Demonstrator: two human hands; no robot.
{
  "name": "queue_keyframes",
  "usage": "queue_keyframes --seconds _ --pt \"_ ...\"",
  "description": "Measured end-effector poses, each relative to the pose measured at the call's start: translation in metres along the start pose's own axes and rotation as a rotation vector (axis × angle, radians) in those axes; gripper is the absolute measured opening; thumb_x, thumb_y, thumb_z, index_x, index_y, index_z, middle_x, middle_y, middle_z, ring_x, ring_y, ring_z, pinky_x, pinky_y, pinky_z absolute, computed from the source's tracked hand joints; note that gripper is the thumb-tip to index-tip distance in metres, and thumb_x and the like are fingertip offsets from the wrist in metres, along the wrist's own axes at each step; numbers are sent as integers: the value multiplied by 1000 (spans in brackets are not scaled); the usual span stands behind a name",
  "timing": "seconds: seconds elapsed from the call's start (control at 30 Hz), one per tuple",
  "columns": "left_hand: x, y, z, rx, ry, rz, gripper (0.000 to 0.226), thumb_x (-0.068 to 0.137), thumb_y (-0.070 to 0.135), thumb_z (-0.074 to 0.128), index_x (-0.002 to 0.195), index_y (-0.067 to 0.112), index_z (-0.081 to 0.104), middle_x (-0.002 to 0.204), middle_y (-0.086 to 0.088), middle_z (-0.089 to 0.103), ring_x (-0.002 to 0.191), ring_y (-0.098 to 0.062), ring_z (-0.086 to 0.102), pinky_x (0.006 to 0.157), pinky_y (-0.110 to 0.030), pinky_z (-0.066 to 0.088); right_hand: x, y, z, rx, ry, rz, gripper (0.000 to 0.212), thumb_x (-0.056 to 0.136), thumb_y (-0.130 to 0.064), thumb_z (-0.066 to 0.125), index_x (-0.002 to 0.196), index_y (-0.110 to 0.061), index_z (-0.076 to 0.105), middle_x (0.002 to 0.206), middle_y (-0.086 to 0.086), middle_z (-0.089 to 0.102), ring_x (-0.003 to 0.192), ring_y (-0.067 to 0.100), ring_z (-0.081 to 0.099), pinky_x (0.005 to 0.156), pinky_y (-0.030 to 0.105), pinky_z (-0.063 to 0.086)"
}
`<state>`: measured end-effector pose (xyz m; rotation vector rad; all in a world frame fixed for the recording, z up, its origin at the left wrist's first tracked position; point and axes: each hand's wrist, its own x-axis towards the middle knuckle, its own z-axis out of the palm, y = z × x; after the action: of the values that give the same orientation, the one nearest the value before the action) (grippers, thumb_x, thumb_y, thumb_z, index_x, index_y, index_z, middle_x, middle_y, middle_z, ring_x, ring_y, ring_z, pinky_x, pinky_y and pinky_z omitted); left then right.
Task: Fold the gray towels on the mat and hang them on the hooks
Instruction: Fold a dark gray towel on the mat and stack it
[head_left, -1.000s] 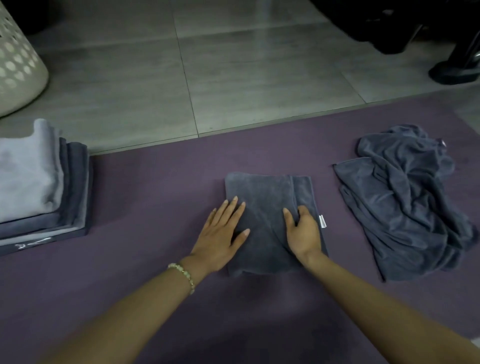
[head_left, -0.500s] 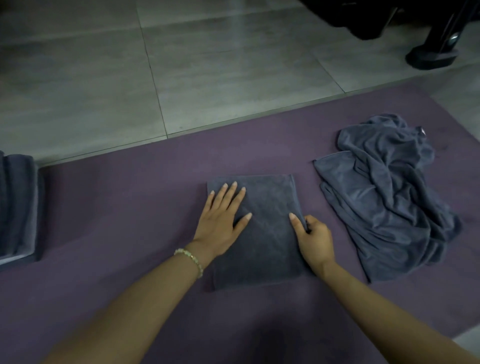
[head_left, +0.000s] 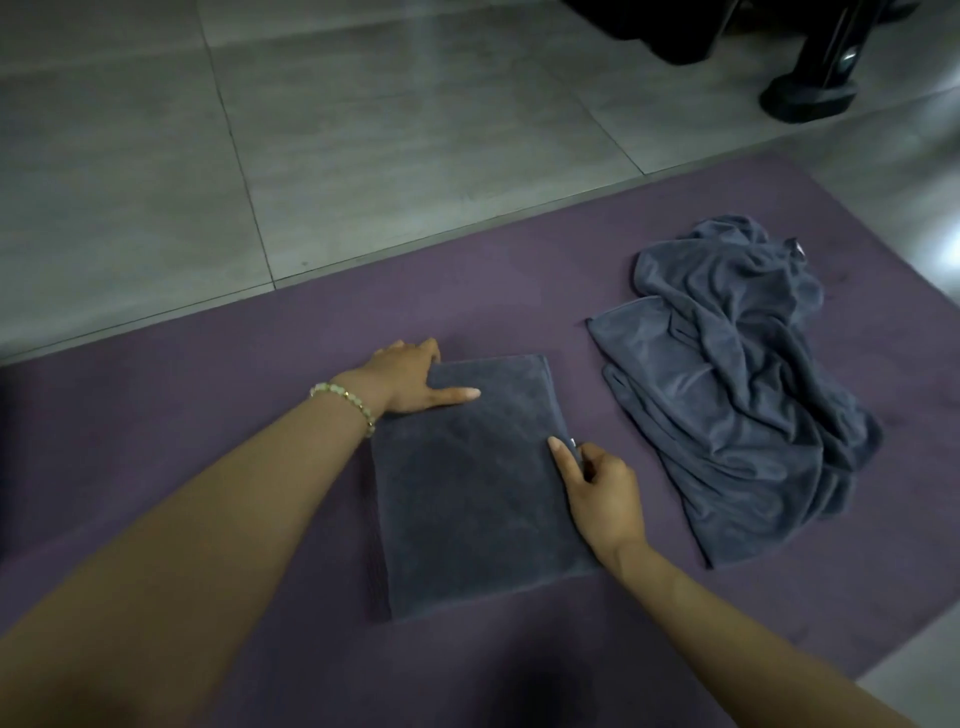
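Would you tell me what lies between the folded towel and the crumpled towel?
In the head view, only bare purple mat and the right hand, pinching the folded towel at its edge, lie before the crumpled towel.

**Fingers and Frame Edges Hide the Rest**

The left hand (head_left: 402, 376) grips the folded towel (head_left: 467, 488) at its far left corner, thumb on top, fingers hidden beneath. The right hand (head_left: 602, 499) pinches the right edge, half covering a small tag (head_left: 573, 443). The top edge cuts off the black stand (head_left: 810, 88), and the purple mat (head_left: 208, 415) runs out of frame. The crumpled towel (head_left: 737, 374) bears a label (head_left: 797, 248) too small to read.
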<state>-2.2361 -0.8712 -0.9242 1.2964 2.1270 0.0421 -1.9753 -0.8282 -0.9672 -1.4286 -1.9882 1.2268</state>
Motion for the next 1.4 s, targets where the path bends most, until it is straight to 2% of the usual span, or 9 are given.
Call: queue_keyframes --seconds 0.37,0.5,0.63,0.7,0.8,0.97,1.07,1.2,1.4 --pt "-35 18 -42 -90 -331 -8 50 63 51 82 104 24 69 99 9 72 92 -11 68 90 -32 54 -4 2 -15 70 -161 88 47 93 -48 51 65 -10 52 56 -4 51 52 6 47 54 24 43" --pt "-64 28 -50 -436 -374 -113 36 69 35 82 100 20 71 93 2 75 86 -18 72 83 -38 58 -5 -6 -18 1 -170 73 42 90 -57 46 66 -23 50 57 -16 57 55 -1 51 56 22 41" --pt "-104 25 -67 -764 -357 -95 47 65 34 81 108 22 68 103 -2 74 94 -22 71 82 -36 57 -11 -8 -30 -97 -42 144 54 75 -77 44 73 -23 40 66 -8 50 61 10 46 62 32 42" --pt "-125 24 -76 -913 -310 -60 49 63 36 79 109 23 67 106 -2 73 96 -20 70 75 -29 59 -17 -16 -35 -67 -176 285 65 67 -83 41 75 -19 41 67 -3 51 60 14 46 62 32 41" --pt "-152 29 -88 -1127 -195 -46 44 69 31 75 109 17 66 105 -4 73 94 -19 71 66 -24 57 -30 -39 -34 143 -607 514 81 58 -86 41 86 -13 59 72 6 67 61 18 62 61 28 50" --pt "-195 30 -102 -1343 -67 -76 39 71 29 70 103 7 67 100 -10 74 83 -21 72 67 -29 60 -47 -88 -4 846 -1029 670 82 74 -77 48 128 -17 61 128 12 62 117 32 60 97 46 49" --pt "-221 14 -105 -1411 21 -115 44 71 31 70 106 6 66 102 -12 73 85 -22 72 76 -34 58 -54 -123 15 1070 -1057 617 72 79 -68 57 126 -14 63 129 15 60 118 32 59 96 45 50" --pt "-262 -33 -102 -1447 220 -195 46 76 33 72 115 11 63 106 -10 72 92 -23 71 70 -31 60 -56 -158 41 1023 -1008 573 40 80 -40 68 101 -8 75 105 11 73 90 21 72 70 29 58" --pt "-326 -122 -66 -1187 580 -333 33 88 34 64 119 25 59 110 -2 71 98 -16 68 81 -29 54 -68 -235 65 782 -927 296 42 85 -27 62 123 -12 59 113 9 70 98 21 70 68 27 57"
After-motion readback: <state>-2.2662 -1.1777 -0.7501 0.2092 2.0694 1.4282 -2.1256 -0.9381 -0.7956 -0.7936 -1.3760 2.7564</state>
